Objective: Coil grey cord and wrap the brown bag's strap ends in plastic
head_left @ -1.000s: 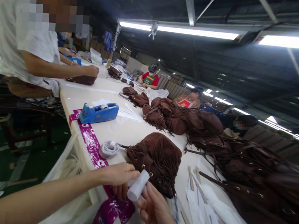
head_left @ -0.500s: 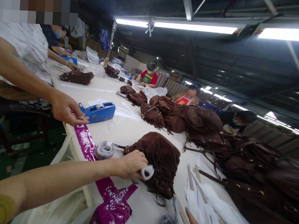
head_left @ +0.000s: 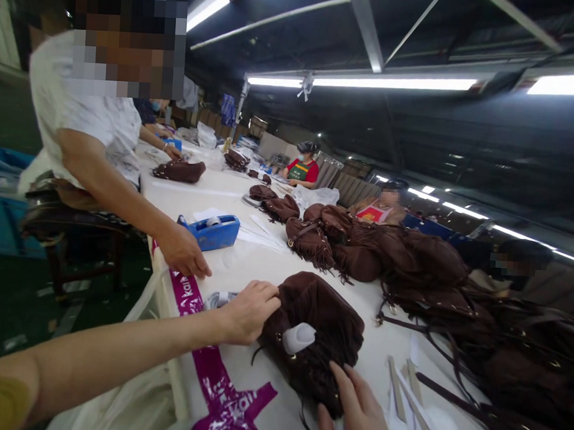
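Note:
A dark brown fringed bag (head_left: 318, 306) lies on the white table in front of me. My left hand (head_left: 250, 312) has its fingers curled over the bag's left edge. At the bag's near right side is my right hand (head_left: 358, 411), thumb and fingers spread, the fingertips against the bag. A white rolled wrapping (head_left: 300, 338) sits on the bag between my hands. Partly behind my left hand shows a coil in greyish wrap (head_left: 219, 299).
A co-worker's hand (head_left: 184, 251) rests near a blue tape dispenser (head_left: 219, 232). Purple printed tape (head_left: 211, 371) runs along the table's left edge. Many brown bags (head_left: 400, 253) are heaped at the right, beside pale strips (head_left: 398, 387). More people work farther back.
My right hand has come up from the bottom edge to the bag. My left hand has shifted off the white roll to the bag's edge. The view has swung left; the co-worker's hand is lower.

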Demonstrator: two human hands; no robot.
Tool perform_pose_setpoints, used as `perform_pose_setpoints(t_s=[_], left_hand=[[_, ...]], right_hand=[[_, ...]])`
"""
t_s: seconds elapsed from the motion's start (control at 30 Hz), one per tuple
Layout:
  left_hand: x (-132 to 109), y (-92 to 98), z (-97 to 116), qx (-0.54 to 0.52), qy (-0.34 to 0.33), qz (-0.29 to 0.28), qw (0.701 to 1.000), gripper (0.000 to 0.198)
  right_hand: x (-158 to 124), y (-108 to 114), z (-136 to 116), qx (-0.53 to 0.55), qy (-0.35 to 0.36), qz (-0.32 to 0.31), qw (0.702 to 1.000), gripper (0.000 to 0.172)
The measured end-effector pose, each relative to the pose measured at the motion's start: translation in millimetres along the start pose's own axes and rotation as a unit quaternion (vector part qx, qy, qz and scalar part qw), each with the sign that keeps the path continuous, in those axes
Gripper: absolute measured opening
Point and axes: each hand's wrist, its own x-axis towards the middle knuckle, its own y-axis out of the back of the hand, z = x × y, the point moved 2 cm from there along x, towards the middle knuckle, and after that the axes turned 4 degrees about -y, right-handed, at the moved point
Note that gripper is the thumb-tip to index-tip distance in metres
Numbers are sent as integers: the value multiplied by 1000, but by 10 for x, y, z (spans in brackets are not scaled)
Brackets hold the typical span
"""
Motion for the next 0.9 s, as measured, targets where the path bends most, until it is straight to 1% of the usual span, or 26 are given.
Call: perform_pose_setpoints(t_s=[0.03, 0.07, 0.1, 0.17, 0.2, 0.27, 0.33, 0.4, 0.47, 0.53, 0.63, 0.7, 0.77, 0.8, 0.87, 0.9], left_hand=[[-6, -31, -28, 15, -2, -15, 1000, 50], [0, -74, -48, 21, -12, -33, 999, 58], [19, -122, -59, 21, -28, -50, 998, 60], [88, -211, -71, 18, -50, -66, 996, 51], [134, -247, -76, 21, -47, -62, 997, 43], [237, -302, -91, 47, -20, -41, 998, 30], [330, -339, -117, 81, 13, -26, 996, 24], [388, -361, -163, 96, 25, -28, 995, 23], [399, -368, -231, 88, 24, -35, 995, 21], [374, -367, -304, 77, 20, -42, 996, 20], [346, -368, -389, 73, 33, -64, 995, 19], [374, -369, -439, 73, 60, -84, 992, 21], [420, -356, -467, 64, 87, -105, 989, 23], [434, -341, -461, 54, 92, -115, 988, 24], [424, -299, -429, 26, 86, -134, 987, 32], [404, -281, -424, 8, 70, -142, 987, 38]], right_hand=[[56, -79, -65, -44, 6, -18, 999, 58], [108, -151, -110, -83, 7, -40, 996, 65], [155, -209, -134, -117, 8, -62, 991, 68], [235, -273, -132, -170, 7, -82, 982, 63], [269, -281, -119, -195, 5, -78, 978, 61], [325, -265, -101, -244, 0, -55, 968, 60], [354, -231, -103, -289, 2, -27, 957, 61], [348, -198, -92, -314, 3, -11, 950, 60], [309, -184, -27, -306, 9, -17, 952, 59], [260, -204, 102, -275, 14, -35, 961, 60], [264, -324, 345, -214, 2, -58, 975, 63], [335, -432, 424, -174, -7, -71, 982, 64], [375, -460, 353, -146, -5, -83, 986, 67], [357, -420, 263, -136, -4, -88, 987, 68], [251, -243, 26, -100, -11, -105, 989, 65], [184, -127, -91, -79, -15, -111, 991, 64]])
